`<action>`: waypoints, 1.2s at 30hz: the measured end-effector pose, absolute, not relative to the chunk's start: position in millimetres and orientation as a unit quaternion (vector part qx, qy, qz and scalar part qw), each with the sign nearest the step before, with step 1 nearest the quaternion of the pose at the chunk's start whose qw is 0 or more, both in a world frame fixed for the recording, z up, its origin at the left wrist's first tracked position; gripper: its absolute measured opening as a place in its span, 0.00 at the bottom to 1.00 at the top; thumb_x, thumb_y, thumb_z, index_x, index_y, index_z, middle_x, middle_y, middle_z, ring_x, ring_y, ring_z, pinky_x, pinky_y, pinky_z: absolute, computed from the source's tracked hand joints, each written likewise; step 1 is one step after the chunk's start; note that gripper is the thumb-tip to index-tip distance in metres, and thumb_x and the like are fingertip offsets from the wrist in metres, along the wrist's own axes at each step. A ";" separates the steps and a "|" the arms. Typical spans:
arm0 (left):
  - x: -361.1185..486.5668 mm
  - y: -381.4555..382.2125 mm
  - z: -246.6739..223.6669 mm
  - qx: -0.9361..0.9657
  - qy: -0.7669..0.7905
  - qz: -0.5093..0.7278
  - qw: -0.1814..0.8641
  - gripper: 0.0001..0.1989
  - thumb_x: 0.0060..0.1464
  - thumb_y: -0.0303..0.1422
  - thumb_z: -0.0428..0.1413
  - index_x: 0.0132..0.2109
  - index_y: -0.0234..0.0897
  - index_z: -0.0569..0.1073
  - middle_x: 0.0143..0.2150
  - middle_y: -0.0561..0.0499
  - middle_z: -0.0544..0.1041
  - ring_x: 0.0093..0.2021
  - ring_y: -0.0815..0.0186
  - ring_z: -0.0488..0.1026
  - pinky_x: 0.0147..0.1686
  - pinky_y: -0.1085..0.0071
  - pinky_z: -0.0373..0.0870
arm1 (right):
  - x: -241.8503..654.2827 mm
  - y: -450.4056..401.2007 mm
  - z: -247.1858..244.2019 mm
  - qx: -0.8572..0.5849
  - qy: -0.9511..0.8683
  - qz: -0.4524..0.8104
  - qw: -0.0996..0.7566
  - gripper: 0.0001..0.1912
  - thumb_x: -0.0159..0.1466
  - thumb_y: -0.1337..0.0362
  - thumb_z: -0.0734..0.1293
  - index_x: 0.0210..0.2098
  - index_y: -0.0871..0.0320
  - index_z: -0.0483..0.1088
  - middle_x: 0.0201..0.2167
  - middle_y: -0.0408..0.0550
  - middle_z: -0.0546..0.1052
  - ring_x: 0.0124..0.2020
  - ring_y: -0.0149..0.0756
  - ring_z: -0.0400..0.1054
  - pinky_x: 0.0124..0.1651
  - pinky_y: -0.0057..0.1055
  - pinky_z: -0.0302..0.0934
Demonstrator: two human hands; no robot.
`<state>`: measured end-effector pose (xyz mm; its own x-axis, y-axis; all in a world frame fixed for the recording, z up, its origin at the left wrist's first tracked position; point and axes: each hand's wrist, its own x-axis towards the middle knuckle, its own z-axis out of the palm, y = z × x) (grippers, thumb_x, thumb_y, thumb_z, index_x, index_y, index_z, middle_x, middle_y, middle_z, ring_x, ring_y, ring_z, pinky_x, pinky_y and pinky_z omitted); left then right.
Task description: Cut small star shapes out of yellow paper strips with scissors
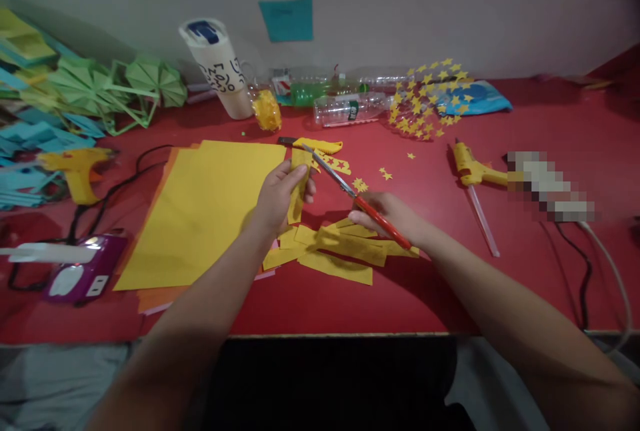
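My left hand [280,192] grips a yellow paper strip [299,201] upright, thumb across its face. In my right hand [387,215] is a pair of red-handled scissors [377,214], its blades pointing up and left to the top of that strip. Whether the blades are apart is hard to make out. Below both hands lie several loose yellow paper strips [345,247]. Just beyond them are a yellow utility knife [320,145], a strip with star-shaped holes [337,164] and a few small yellow paper stars [360,185].
Yellow paper sheets [200,217] lie at left. Glue guns [77,171] flank the work, another glue gun [467,167] at right. A purple power socket [87,271] stands front left. Behind are a tumbler [217,67], plastic bottles [350,109] and a star-covered bottle piece [425,101].
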<state>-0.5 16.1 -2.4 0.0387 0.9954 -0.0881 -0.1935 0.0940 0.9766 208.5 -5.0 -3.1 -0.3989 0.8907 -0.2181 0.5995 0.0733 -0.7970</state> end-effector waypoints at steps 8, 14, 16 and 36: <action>-2.1 16.2 -3.1 0.439 0.474 0.547 0.532 0.08 0.57 0.33 0.57 0.30 0.38 0.69 0.19 0.56 0.73 0.15 0.74 0.67 0.17 0.77 0.63 | 206.5 -9.1 0.8 -0.500 -0.704 0.473 0.176 0.32 0.55 0.30 0.62 0.25 0.54 0.57 0.20 0.37 0.57 0.21 0.29 0.53 0.25 0.30 0.49; -3.5 16.1 -2.7 0.443 0.471 0.545 0.533 0.07 0.56 0.33 0.56 0.31 0.38 0.69 0.20 0.54 0.76 0.16 0.73 0.68 0.19 0.75 0.66 | 207.2 -10.4 4.3 -0.488 -0.704 0.488 0.168 0.33 0.54 0.30 0.66 0.23 0.54 0.56 0.19 0.36 0.57 0.20 0.28 0.53 0.24 0.29 0.49; -3.6 14.7 -1.2 0.451 0.472 0.539 0.533 0.07 0.56 0.33 0.56 0.31 0.38 0.70 0.21 0.54 0.76 0.18 0.72 0.70 0.22 0.75 0.69 | 206.9 -10.9 3.4 -0.482 -0.704 0.491 0.177 0.33 0.54 0.30 0.66 0.22 0.54 0.55 0.18 0.36 0.57 0.20 0.27 0.53 0.23 0.28 0.48; -6.4 11.9 4.7 0.481 0.458 0.520 0.537 0.09 0.55 0.35 0.58 0.30 0.35 0.72 0.22 0.52 0.77 0.19 0.71 0.72 0.23 0.74 0.71 | 207.1 -11.5 -5.2 -0.483 -0.620 0.587 0.193 0.29 0.54 0.37 0.71 0.28 0.56 0.65 0.16 0.33 0.59 0.14 0.24 0.54 0.18 0.26 0.54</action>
